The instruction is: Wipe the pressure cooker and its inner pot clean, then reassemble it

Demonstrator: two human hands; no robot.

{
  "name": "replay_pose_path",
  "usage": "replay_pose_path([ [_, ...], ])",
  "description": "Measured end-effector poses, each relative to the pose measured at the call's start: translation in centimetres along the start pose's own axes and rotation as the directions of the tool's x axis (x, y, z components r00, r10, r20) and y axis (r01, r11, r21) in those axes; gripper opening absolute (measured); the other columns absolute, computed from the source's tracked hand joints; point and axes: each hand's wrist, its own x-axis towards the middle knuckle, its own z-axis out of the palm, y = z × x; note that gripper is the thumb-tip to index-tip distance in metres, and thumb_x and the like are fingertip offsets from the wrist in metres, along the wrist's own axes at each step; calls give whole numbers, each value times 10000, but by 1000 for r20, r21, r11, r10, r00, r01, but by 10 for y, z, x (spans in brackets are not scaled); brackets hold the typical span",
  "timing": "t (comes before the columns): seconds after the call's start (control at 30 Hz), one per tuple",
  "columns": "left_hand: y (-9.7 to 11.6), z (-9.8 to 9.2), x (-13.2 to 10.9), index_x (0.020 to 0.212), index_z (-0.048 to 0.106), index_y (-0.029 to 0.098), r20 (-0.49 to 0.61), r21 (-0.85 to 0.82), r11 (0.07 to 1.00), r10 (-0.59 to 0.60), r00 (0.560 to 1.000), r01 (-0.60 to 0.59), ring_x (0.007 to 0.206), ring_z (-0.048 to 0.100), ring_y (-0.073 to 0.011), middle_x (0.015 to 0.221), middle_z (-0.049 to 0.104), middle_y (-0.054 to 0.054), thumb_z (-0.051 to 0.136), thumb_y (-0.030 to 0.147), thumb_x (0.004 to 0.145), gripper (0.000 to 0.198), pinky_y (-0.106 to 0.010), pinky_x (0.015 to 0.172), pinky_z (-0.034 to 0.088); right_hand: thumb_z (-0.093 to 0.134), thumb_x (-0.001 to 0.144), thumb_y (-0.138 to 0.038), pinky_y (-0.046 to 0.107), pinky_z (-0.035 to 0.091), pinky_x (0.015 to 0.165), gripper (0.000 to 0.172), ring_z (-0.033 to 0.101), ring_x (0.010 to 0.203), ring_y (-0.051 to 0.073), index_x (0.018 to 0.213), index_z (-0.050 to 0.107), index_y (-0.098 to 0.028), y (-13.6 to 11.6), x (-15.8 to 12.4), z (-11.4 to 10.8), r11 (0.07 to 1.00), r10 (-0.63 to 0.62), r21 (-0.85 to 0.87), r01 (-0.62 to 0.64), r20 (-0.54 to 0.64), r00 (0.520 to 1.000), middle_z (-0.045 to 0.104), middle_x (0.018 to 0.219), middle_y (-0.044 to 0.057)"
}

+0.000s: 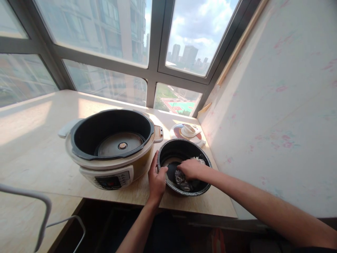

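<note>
A black inner pot [202, 188] stands on the wooden ledge, its rim worn pale in places. My left hand [157, 177] grips the pot's left rim, thumb over the edge and fingers along the outside. Inside the pot, my right hand [191, 168] is closed on a crumpled dark grey and white patterned cloth [183, 179]. The cloth lies against the pot's inner side, and part of it is hidden under the hand. Left of the pot sits an open pressure cooker [105, 165] with a white body, a control panel in front and a bare heating plate [121, 142] inside.
Behind the pot lies the cooker's lid [188, 133], close to the papered wall [276, 123] on the right. Windows [105, 84] rise behind the ledge [34, 151]. A bent white metal rail [43, 202] stands at the lower left, near the ledge's front edge.
</note>
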Motion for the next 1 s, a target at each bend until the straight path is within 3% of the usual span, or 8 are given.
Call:
replay_pose_path([
  [0.07, -1, 0, 1, 1416, 594, 196, 0, -7, 1000, -1, 1000, 1, 1451, 447, -263, 1513, 551, -62, 572, 142, 749, 669, -394, 1249, 283, 618, 844, -135, 401, 540, 792, 350, 719, 1019, 345, 1186, 691, -146, 2, 7, 2, 998, 42, -52, -47, -105, 994, 736, 1111, 201],
  [0.2, -2, 0, 1, 1413, 596, 195, -11, -12, 1000, -1, 1000, 1, 1451, 447, -252, 1507, 559, -49, 559, 118, 724, 694, -369, 1253, 276, 496, 904, -106, 401, 546, 777, 355, 696, 1036, 340, 1232, 632, -117, 5, 23, 6, 992, 107, -32, -122, -292, 950, 698, 1136, 220],
  [0.37, -4, 1, 0, 1424, 585, 207, -14, -10, 1000, 9, 1000, -9, 1455, 443, -250, 1523, 542, -40, 558, 119, 732, 698, -365, 1250, 287, 493, 909, -121, 386, 543, 779, 324, 696, 1035, 332, 1206, 623, -123, 3, 41, 1, 985, 169, 96, -144, -355, 919, 696, 1122, 209],
  [0.57, -7, 2, -1, 1409, 596, 196, -31, -17, 999, 30, 999, -30, 1440, 463, -264, 1500, 565, -61, 562, 126, 728, 685, -390, 1235, 321, 546, 904, -189, 337, 519, 759, 333, 708, 1017, 303, 1228, 582, -123, -14, 50, -8, 970, 213, 196, -146, -383, 899, 698, 1151, 187],
  [0.67, -8, 2, -1, 1410, 597, 200, -31, -17, 999, 28, 999, -28, 1437, 467, -267, 1491, 574, -64, 562, 132, 737, 677, -395, 1235, 320, 637, 862, -250, 312, 489, 777, 330, 699, 1024, 289, 1171, 603, -137, -22, 48, -9, 942, 197, 327, -71, -370, 908, 710, 1143, 167],
  [0.87, -5, 2, -2, 1393, 616, 216, -31, -2, 1000, 25, 999, -25, 1415, 494, -269, 1474, 590, -67, 563, 165, 781, 616, -405, 1232, 317, 681, 815, -273, 283, 442, 738, 260, 689, 931, 252, 1047, 659, -158, -28, 38, 2, 833, 39, 537, 131, -294, 955, 747, 1040, 116],
  [1.0, -4, 3, -3, 1404, 605, 215, -37, 13, 999, 32, 999, -31, 1440, 462, -264, 1499, 565, -69, 572, 182, 808, 597, -396, 1242, 294, 744, 717, -281, 277, 438, 718, 416, 681, 912, 252, 1110, 683, -160, -22, 23, 7, 822, -73, 542, 174, -203, 976, 747, 1053, 104],
])
